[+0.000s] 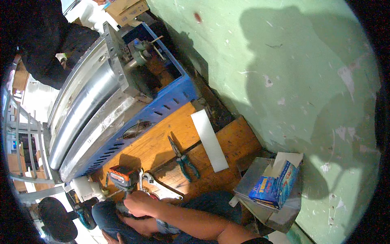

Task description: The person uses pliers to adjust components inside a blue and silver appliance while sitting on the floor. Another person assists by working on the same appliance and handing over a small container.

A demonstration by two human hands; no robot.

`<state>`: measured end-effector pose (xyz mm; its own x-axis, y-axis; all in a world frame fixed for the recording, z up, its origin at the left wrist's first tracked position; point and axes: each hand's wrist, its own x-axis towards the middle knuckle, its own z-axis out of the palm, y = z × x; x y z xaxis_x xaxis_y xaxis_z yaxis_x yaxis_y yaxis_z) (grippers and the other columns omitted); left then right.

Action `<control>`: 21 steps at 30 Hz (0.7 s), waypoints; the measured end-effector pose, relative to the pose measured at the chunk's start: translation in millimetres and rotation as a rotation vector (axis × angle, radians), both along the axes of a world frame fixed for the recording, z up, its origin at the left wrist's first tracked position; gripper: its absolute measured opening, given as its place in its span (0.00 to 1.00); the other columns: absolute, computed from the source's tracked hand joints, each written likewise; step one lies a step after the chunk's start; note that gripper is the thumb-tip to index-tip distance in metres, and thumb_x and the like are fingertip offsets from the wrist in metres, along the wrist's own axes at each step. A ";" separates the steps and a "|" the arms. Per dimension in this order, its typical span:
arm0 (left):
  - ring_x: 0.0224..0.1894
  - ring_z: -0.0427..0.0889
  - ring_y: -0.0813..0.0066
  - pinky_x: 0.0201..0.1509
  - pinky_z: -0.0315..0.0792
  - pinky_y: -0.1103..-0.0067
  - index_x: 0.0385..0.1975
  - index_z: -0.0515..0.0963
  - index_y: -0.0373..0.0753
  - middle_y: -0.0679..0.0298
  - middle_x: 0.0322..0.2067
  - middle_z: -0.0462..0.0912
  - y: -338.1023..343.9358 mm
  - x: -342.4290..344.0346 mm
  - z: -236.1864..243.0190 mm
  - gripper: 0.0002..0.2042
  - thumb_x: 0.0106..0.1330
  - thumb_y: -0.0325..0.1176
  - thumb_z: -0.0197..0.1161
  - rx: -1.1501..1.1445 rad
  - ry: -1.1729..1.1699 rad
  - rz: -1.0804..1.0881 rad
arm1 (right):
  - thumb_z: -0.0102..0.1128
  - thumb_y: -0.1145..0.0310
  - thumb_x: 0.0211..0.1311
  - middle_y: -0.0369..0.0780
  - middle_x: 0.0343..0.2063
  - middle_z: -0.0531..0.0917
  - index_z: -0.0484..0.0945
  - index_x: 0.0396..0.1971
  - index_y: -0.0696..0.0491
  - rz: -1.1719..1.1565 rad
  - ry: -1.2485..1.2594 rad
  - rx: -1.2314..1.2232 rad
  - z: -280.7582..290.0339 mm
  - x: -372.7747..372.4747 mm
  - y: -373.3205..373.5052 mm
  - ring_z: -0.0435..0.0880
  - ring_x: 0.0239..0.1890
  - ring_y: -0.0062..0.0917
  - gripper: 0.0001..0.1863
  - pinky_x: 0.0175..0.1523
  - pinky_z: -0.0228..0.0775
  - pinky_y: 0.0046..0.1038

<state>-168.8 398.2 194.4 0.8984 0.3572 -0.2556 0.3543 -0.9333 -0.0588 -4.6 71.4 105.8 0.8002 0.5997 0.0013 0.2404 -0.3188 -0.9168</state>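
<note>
My right hand [138, 203] is closed at the grip of what looks like a cordless drill, its orange and black battery end [122, 177] pointing away from me. The drill's front is hidden by my hand and leg. At the lower edge, my left hand [111, 237] shows only some fingers, apart and lying against my dark trousers. Just beyond my right wrist lies a silver wrench [164, 189] on the wooden surface [156, 142]. Farther off are long-nose pliers [183, 159] with teal and black handles, jaws pointing away.
A blue machine [162, 107] with a shiny metal roller [87, 110] fills the upper left. A white strip [210, 140] lies beside the pliers. At right, a blue box [275, 185] rests against a green wall [308, 101]. A person in dark clothing [40, 36] is beyond the machine.
</note>
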 end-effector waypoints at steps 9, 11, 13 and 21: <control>0.79 0.49 0.43 0.81 0.46 0.58 0.78 0.46 0.31 0.40 0.77 0.48 5.3 -0.4 -3.9 0.48 0.72 0.61 0.58 -0.044 -0.041 -0.007 | 0.70 0.64 0.55 0.52 0.29 0.88 0.86 0.27 0.62 0.041 -0.021 -0.023 5.8 4.2 -4.2 0.90 0.34 0.46 0.13 0.41 0.83 0.44; 0.79 0.49 0.43 0.81 0.45 0.58 0.78 0.46 0.31 0.40 0.77 0.49 4.8 0.6 -4.2 0.48 0.72 0.60 0.58 -0.069 -0.048 -0.014 | 0.70 0.64 0.54 0.52 0.28 0.87 0.86 0.27 0.62 0.039 -0.030 -0.018 5.2 4.2 -4.1 0.90 0.34 0.45 0.14 0.41 0.83 0.43; 0.79 0.49 0.43 0.81 0.45 0.58 0.78 0.46 0.31 0.40 0.77 0.48 1.8 1.8 -3.0 0.48 0.71 0.60 0.58 -0.093 -0.053 -0.023 | 0.70 0.64 0.54 0.52 0.28 0.87 0.86 0.27 0.62 0.030 -0.043 -0.018 2.4 3.3 -0.3 0.90 0.34 0.45 0.14 0.41 0.83 0.43; 0.78 0.49 0.42 0.81 0.45 0.57 0.78 0.46 0.30 0.40 0.77 0.49 -12.9 6.2 4.7 0.48 0.72 0.62 0.56 -0.007 -0.011 -0.005 | 0.70 0.65 0.53 0.52 0.29 0.88 0.86 0.26 0.63 0.010 -0.047 -0.001 1.4 2.5 0.0 0.90 0.34 0.44 0.13 0.40 0.83 0.42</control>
<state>-162.7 385.3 199.0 0.9030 0.3505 -0.2484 0.3498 -0.9356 -0.0484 -2.0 71.4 107.2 0.7934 0.6074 0.0387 0.2866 -0.3168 -0.9042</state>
